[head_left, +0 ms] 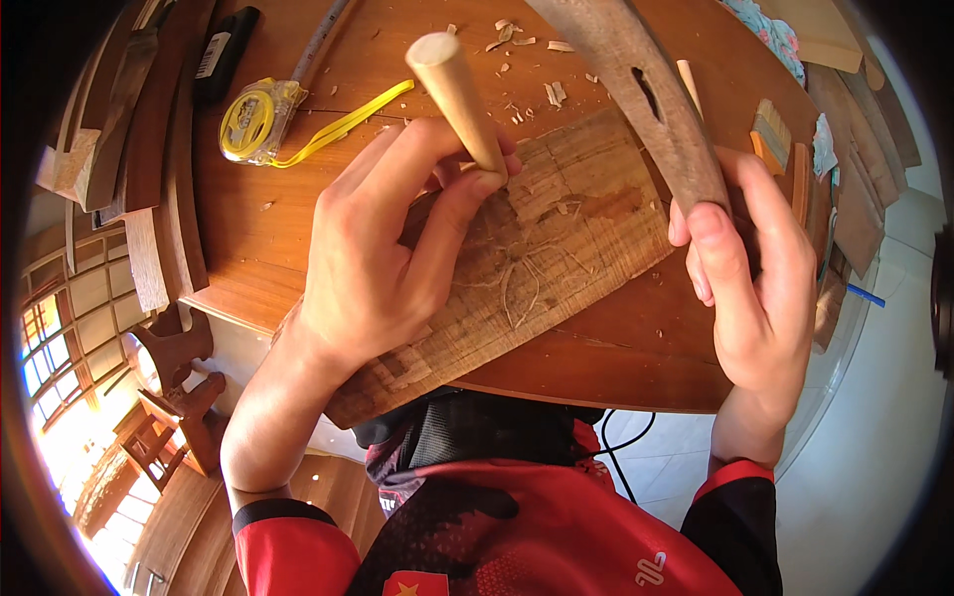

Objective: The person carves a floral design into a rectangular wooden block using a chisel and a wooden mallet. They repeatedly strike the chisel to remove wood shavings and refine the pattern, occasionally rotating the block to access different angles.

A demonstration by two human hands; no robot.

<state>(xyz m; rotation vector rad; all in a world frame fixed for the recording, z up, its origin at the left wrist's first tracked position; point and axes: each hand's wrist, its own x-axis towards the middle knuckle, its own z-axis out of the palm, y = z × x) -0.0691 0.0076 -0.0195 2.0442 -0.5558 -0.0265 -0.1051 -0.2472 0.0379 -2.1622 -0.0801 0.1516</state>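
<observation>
My left hand (383,248) is closed round the lower end of a pale round wooden handle (447,79), held upright over a rough, weathered board (556,248) that has carved curving lines on it; whatever tip the handle has is hidden by my fingers. My right hand (750,268) grips the lower end of a long, curved, greyish piece of wood (641,94) with a dark slot in it, raised beside the board's right part. Small pale shavings (555,94) lie on the table beyond the board.
The wooden table (278,228) carries a yellow-strapped tape measure (253,124), a black object (224,55), a grey rod (313,45) and a brush (770,137). Stacked planks (129,119) lie at left, more planks (850,169) at right. Wooden chairs (174,417) stand lower left; a cable (616,457) hangs below.
</observation>
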